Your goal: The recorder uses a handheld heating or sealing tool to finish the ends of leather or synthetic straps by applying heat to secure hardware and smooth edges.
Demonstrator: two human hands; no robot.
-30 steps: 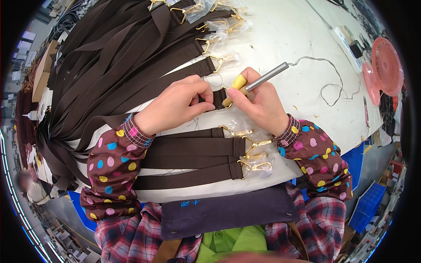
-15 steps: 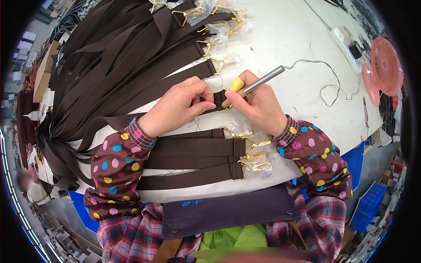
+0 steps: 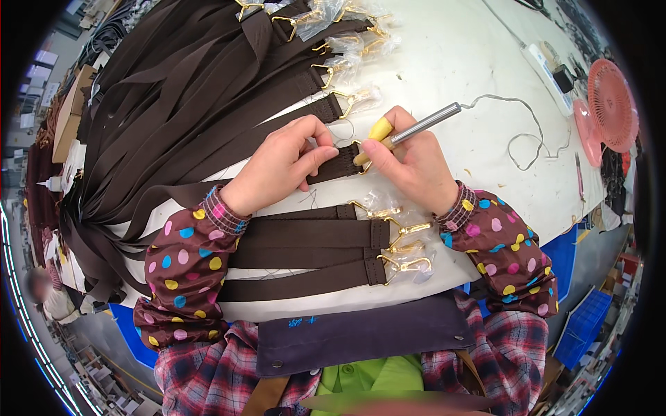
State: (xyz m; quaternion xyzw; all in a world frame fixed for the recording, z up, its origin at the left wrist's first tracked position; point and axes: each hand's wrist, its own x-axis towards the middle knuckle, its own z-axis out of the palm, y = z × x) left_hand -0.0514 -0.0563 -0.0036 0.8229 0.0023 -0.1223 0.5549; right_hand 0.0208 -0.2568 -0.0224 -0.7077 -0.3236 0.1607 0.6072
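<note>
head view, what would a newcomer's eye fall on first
Probably the dark brown straps first, fanned across the left, gold clips at their right ends. Then polka-dot sleeves, lower left and right, and the silver pen-like tool in the right hand. A pink fan stands far right.

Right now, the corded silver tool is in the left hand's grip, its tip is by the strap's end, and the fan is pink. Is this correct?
One detail is wrong: the head view shows the tool in the right hand's grip. Its tip is by the strap's end and the fan is pink.
</note>
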